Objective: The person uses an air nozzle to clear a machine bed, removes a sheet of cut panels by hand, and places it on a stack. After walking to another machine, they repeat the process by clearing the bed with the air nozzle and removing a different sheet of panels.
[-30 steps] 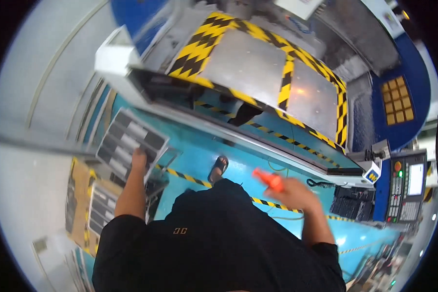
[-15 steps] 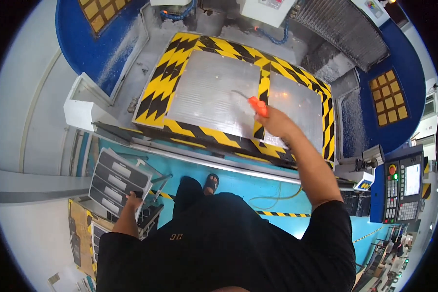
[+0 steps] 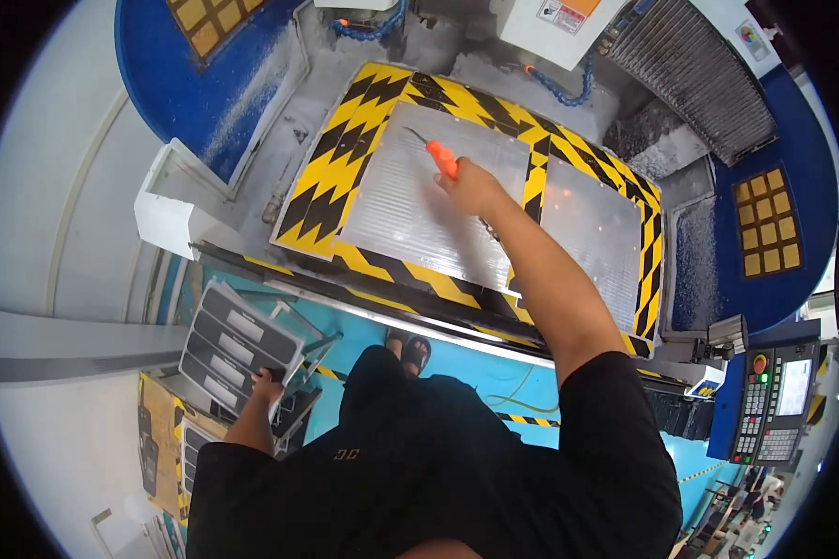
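My right hand [image 3: 471, 186] reaches far forward over a ribbed grey metal plate [image 3: 410, 210] framed by yellow-and-black hazard stripes. It grips an orange-handled tool [image 3: 441, 156] whose thin dark tip points up and left over the plate. My left hand [image 3: 268, 385] hangs low at my side and rests on the edge of a grey step stool [image 3: 238, 345] with dark treads. My dark shirt fills the lower middle of the view.
Blue machine walls [image 3: 196, 93] dusted with metal chips enclose the plate. A second hazard-framed metal plate [image 3: 592, 238] lies to the right. A control panel with screen and buttons [image 3: 774, 401] stands at the right. A white box [image 3: 172, 210] sits left; the floor [image 3: 475, 368] is teal.
My right hand has carried the orange-handled tool from near my body out over the striped plate, then further left and forward. My left hand has stayed at the step stool.
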Motion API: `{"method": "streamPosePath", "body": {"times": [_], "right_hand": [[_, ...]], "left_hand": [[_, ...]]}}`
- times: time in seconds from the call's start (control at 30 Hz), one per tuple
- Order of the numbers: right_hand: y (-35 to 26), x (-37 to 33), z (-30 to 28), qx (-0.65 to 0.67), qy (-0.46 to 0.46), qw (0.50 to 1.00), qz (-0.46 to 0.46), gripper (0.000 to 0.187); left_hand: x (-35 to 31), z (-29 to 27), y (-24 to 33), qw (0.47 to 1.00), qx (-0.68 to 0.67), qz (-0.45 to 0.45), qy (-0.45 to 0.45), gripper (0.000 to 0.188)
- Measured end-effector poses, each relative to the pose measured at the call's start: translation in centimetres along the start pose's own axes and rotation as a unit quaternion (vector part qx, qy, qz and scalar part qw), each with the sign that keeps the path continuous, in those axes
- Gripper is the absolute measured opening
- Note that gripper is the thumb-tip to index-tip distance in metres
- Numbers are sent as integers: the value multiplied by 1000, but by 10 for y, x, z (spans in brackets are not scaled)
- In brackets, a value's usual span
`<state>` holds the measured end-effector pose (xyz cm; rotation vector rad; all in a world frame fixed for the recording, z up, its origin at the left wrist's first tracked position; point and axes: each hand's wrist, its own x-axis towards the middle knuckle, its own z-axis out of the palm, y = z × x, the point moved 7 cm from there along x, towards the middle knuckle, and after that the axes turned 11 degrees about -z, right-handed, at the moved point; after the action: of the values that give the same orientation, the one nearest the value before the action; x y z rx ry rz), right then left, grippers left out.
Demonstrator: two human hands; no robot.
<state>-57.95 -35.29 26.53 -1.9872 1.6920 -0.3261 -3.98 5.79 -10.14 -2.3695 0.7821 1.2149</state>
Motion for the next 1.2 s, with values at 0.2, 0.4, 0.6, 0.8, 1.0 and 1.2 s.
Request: {"method": "streamPosePath", "body": {"times": [0.2,0.4,0.6,0.8,1.0,1.2], "right_hand": [[-68,-114,-17,-157,-144,976,-49,39],[-116,-229,-32,-259,-109,939,-198,27],[-106,-284,-74,-286,-98,941,-154,24],[-65,-326,-102,-278,-137,951,-17,27],[-27,-364,-124,-277,-143,947,81,29],[19,-404,-145,-279,-151,926,203,30]], "left_hand": [[20,-1,-18,999,18,-6,25,102],[-8,-5,8,1000,-9,-5,-6,100],[0,-3,-1,1000,-18,-13,-7,101],[-13,-13,6,1000,3,-8,-17,100],[-29,-16,16,999,13,-13,-45,101],[2,-17,13,993,92,65,25,72]]}}
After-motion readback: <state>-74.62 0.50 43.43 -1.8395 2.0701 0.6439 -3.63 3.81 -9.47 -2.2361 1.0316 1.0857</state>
